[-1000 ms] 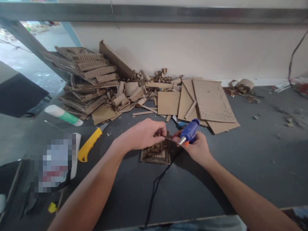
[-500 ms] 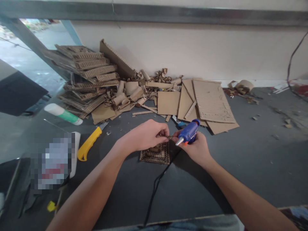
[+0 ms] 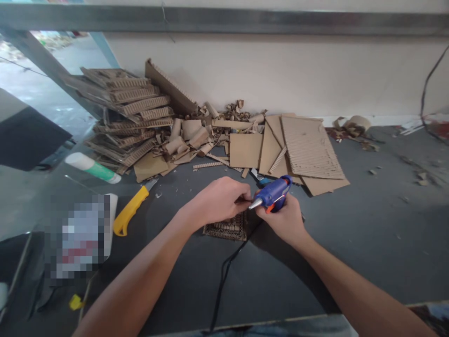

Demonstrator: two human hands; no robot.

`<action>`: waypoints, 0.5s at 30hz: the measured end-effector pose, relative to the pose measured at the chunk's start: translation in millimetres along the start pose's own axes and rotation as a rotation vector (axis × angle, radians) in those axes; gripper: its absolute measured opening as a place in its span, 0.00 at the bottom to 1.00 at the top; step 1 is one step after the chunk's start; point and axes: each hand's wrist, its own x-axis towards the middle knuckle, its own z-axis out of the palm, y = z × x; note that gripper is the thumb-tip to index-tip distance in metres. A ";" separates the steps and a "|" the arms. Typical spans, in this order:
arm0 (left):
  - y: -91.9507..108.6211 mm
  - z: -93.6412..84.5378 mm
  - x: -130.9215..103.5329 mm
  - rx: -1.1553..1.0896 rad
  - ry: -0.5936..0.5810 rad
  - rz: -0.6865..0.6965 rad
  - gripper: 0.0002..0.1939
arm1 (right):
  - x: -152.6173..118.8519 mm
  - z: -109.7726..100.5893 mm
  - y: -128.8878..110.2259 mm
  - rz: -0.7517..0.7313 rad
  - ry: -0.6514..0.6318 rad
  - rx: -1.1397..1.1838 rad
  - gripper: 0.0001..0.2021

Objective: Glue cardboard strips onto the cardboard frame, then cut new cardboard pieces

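My right hand (image 3: 286, 217) is wrapped round a blue hot glue gun (image 3: 271, 193) with an orange trigger. Its metal nozzle points left, close to the fingertips of my left hand (image 3: 226, 199). Those fingers are pinched together on a small cardboard strip, which they almost wholly hide. Just below my left hand, a small square piece built up of corrugated cardboard strips (image 3: 228, 231) lies on the dark table; the hand covers its upper part. The black cord (image 3: 224, 271) runs past this piece toward the table's front edge.
At the back left is a stack of corrugated cardboard pieces (image 3: 136, 100), with scraps and curls (image 3: 191, 135) beside it. Flat cardboard sheets (image 3: 312, 147) lie behind my right hand. A yellow utility knife (image 3: 131, 210), blade out, and a white-green tube (image 3: 93, 167) lie left.
The glue gun's nozzle has swung up and left to my left fingertips. My left hand has shifted slightly right, and the strip visible between my hands before is now mostly hidden.
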 end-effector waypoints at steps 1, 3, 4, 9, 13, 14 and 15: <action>-0.4 0.3 0.0 -0.009 0.014 0.002 0.06 | 0.0 -0.1 -0.9 -0.003 -0.007 0.017 0.08; -1.5 1.1 0.1 -0.035 0.034 0.011 0.06 | -0.1 -0.4 -3.4 -0.016 -0.030 0.050 0.08; -2.0 1.6 0.1 -0.046 0.039 0.021 0.06 | -0.3 -0.4 -4.7 -0.024 -0.043 0.063 0.08; -0.9 3.7 -0.1 -0.038 0.033 0.045 0.07 | -3.1 1.2 -8.4 -0.011 -0.049 0.102 0.09; 4.2 4.3 -0.1 0.046 0.016 0.029 0.05 | -4.9 2.4 -7.6 0.023 -0.014 0.090 0.09; 5.5 4.4 -0.1 0.069 0.013 0.028 0.04 | -5.0 2.6 -7.5 0.030 -0.006 0.085 0.08; 6.6 4.6 -0.1 0.089 0.016 0.028 0.04 | -5.0 2.8 -7.6 0.038 0.001 0.084 0.08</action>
